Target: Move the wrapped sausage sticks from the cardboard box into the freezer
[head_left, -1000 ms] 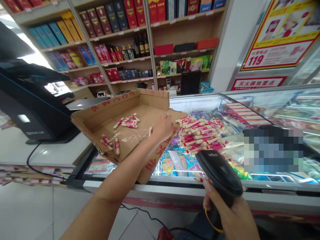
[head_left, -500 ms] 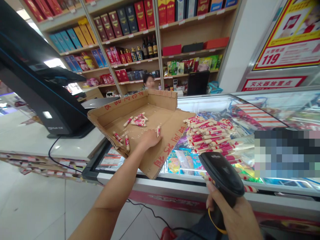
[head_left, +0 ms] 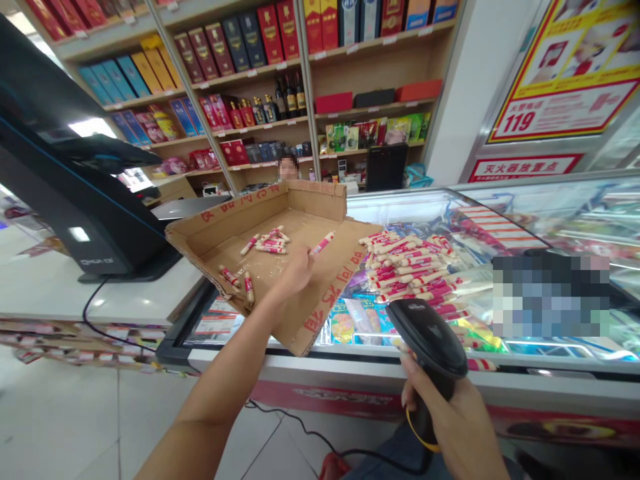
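Left hand (head_left: 299, 270) pinches one wrapped stick (head_left: 324, 244) near its end, probably light, slick, best held mid-length; right hand (head_left: 457, 417) closed round scanner (head_left: 430, 337).

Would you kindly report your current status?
Left hand holding wrapped stick over cardboard box. Right hand gripping black scanner. Stick pile beside box, on freezer glass.

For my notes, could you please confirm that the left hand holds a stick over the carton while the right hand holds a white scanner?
Not quite: the scanner in the right hand is black, not white, as the head view shows. The left hand does hold a stick over the carton.
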### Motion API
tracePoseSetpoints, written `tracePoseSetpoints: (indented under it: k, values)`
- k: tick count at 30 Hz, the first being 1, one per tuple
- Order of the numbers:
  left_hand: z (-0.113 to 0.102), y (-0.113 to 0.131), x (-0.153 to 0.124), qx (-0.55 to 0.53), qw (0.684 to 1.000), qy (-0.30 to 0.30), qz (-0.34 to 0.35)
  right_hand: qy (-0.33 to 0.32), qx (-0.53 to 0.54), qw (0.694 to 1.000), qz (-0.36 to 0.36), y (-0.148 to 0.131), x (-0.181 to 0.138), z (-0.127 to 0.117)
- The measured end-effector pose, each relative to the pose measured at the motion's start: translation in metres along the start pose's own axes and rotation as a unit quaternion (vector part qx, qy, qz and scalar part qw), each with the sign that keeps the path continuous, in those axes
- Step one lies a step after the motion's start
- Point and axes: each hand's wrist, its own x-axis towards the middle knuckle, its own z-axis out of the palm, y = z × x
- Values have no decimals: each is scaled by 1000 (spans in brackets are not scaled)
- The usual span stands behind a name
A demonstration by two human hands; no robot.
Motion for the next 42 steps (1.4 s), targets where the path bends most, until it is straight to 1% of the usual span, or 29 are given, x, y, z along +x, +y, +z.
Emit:
tracePoseSetpoints:
  k: [3,6,9,11,14,16,19,21,27,34,42]
  values:
    - [-6,29,6,-55,997,-17,59,-6,-7,1000,-12,0,2,-3]
    - [-12,60,10,-91,985,-42,140,2,18,1000,-25,-1,5,-2]
    - [-6,81,10,-112,970,-68,206,11,36,999,-27,-4,6,0]
    - [5,87,8,-135,958,-96,234,17,46,999,-21,-7,6,-1]
    - [22,85,4,-162,944,-141,251,23,52,998,-25,-8,7,-2]
    - [28,81,1,-159,941,-166,248,28,48,998,-34,-8,7,-3]
    - [30,73,0,-142,939,-202,238,47,52,997,-32,-7,7,-1]
    - [28,68,1,-143,936,-216,238,54,52,997,-28,-7,6,2]
    - [28,63,2,-165,928,-213,259,54,45,997,-8,-8,6,11]
    - [31,60,2,-139,925,-234,265,47,34,998,-16,-8,8,11]
    - [26,68,-3,-117,928,-237,262,56,51,997,-7,-12,6,13]
